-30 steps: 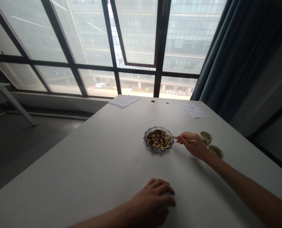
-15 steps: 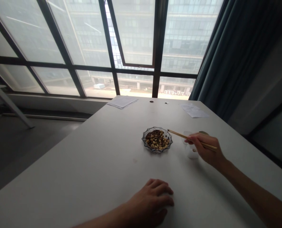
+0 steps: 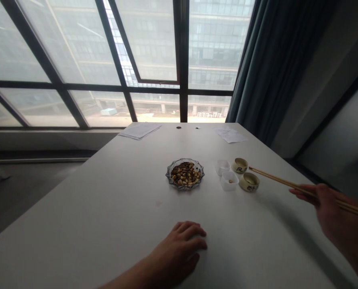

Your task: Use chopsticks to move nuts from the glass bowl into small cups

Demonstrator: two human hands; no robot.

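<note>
My right hand [image 3: 335, 216] is at the right edge of the white table [image 3: 112, 208], closed around a pair of wooden chopsticks [image 3: 287, 184] whose tips point left, just above a small ceramic cup [image 3: 249, 182]. A second ceramic cup [image 3: 240, 165] stands behind it. Two small clear plastic cups [image 3: 228, 180] [image 3: 222, 167] sit left of these; the nearer one holds a single nut. A glass dish [image 3: 185, 175] of mixed nuts and seeds is in the middle. My left hand [image 3: 179, 251] lies flat on the table near me, fingers stretched out, holding nothing.
Papers [image 3: 139, 130] lie at the far left of the table and another sheet [image 3: 230, 135] at the far right. Large windows [image 3: 154, 60] and a dark curtain [image 3: 269, 68] stand beyond the table.
My right hand has pulled the chopsticks back from the dish to the right and toward me, uncovering the cups. The view has turned right. My left hand stays flat.
</note>
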